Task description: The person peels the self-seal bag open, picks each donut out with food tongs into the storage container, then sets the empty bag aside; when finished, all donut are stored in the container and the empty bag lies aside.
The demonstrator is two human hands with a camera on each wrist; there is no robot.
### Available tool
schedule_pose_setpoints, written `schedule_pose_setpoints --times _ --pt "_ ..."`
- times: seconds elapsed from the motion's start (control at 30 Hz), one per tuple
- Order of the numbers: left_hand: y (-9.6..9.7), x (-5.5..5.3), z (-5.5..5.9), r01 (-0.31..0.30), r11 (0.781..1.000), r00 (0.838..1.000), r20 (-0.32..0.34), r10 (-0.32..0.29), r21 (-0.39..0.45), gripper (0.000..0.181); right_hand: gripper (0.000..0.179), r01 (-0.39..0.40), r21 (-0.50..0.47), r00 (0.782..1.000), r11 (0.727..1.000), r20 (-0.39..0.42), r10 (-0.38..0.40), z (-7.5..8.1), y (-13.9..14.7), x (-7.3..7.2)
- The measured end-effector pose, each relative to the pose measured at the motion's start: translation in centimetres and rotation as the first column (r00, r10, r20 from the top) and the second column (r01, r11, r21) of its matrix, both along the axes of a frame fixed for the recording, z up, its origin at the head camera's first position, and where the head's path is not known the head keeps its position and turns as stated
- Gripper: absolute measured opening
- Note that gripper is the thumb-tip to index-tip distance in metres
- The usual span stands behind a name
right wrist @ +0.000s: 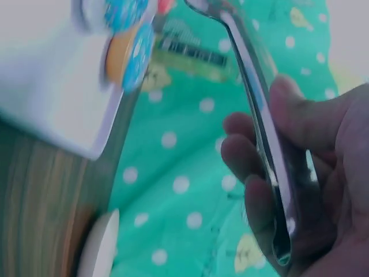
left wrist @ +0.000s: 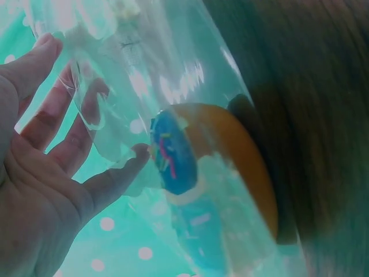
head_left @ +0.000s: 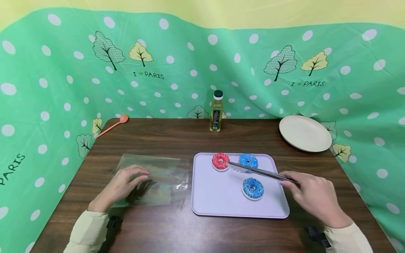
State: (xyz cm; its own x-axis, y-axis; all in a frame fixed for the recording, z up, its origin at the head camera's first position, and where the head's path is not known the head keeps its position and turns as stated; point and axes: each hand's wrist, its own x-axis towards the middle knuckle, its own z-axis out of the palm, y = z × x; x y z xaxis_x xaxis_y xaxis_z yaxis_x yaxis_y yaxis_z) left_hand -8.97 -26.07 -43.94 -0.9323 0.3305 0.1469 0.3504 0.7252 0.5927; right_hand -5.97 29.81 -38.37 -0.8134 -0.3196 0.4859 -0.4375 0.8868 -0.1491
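My right hand [head_left: 316, 193] grips metal tongs [head_left: 265, 172], whose tips reach the right edge of a red-iced donut [head_left: 216, 162] on a pale lilac tray [head_left: 215, 196]. Whether the tips pinch it, I cannot tell. Beneath the tongs lies one blue-iced donut [head_left: 245, 158]; another blue-iced donut [head_left: 247, 186] sits nearer. Fingers relaxed, my left hand [head_left: 123, 181] is over a clear plastic bag [head_left: 158, 163] left of the tray. In the left wrist view, a blue-iced donut [left wrist: 170, 153] with sprinkles shows at the plastic; whether inside or behind, I cannot tell.
An oil bottle [head_left: 216, 117] with a dark cap stands at the back. The round cream plate [head_left: 305, 133] is at the back right. An orange spoon [head_left: 115, 124] lies at the back left corner. Green patterned cloth [head_left: 190, 52] hangs behind the wooden table [head_left: 158, 228].
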Motion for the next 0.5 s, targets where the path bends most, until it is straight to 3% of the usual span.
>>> schedule_pose_setpoints --times 0.27,0.5 --pt "0.2 0.0 -0.1 0.000 1.000 1.000 -0.007 0.000 0.003 0.018 0.027 -0.045 -0.019 0.999 0.999 0.001 0.045 -0.8 -3.8 -0.8" --pt "0.6 0.0 -0.2 0.001 1.000 1.000 0.012 -0.001 0.013 0.020 0.027 -0.090 -0.025 0.992 0.996 0.090 0.091 -1.2 -7.0 -1.0"
